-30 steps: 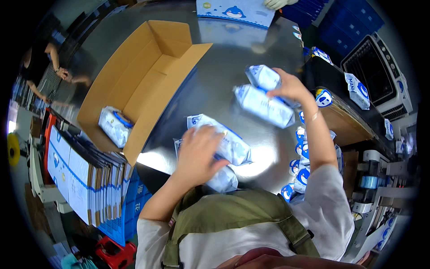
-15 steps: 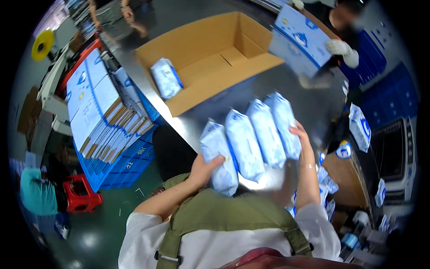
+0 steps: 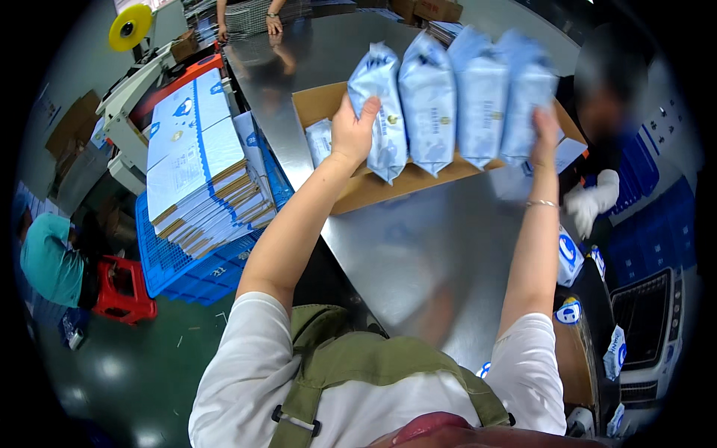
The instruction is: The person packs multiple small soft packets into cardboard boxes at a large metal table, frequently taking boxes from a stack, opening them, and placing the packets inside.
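We find 4 light-blue packs [image 3: 442, 104] side by side above the open cardboard box [image 3: 418, 193], which stands by the left edge of the surface [image 3: 418, 250]. The left hand [image 3: 354, 131] has its grip clamped on the row's left end, the right hand [image 3: 545, 138] on its right. We note 1 further pack [image 3: 320, 142] inside the box's left end.
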`<act>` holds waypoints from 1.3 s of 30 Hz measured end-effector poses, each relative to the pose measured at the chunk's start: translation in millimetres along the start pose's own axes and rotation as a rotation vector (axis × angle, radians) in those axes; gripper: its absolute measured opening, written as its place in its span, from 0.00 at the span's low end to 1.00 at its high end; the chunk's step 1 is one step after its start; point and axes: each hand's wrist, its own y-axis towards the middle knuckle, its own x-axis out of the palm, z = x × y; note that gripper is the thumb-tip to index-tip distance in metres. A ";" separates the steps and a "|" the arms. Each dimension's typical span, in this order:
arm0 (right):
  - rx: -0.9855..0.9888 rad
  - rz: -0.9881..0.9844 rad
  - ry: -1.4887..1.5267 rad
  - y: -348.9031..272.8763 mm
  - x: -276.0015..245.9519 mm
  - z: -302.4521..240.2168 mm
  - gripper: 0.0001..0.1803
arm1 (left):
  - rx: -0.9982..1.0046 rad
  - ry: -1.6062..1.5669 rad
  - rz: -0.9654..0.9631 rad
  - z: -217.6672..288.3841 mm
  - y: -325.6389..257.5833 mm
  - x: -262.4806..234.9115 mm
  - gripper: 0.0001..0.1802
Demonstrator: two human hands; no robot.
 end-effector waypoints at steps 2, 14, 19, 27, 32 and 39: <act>0.124 -0.181 -0.335 6.5 20.7 53.1 0.30 | -0.264 0.508 -0.268 -30.6 -3.6 -5.5 0.32; 0.033 -0.488 -0.656 -196.8 32.2 -32.8 0.20 | -0.016 0.895 -1.111 28.6 -34.0 -103.7 0.27; -0.031 0.191 -0.571 -325.7 28.3 -51.4 0.45 | 0.120 1.071 -1.004 30.1 32.0 -103.3 0.22; 0.165 0.174 -0.171 -315.5 161.3 38.8 0.53 | 0.345 0.950 -0.285 -34.6 17.6 -213.9 0.32; 0.126 -0.104 -0.209 -159.7 248.9 119.9 0.58 | -0.665 1.598 0.429 -56.5 19.9 -378.6 0.50; 0.231 -1.006 -0.829 -143.1 257.3 130.8 0.34 | -1.089 1.268 0.459 -80.0 11.9 -432.6 0.49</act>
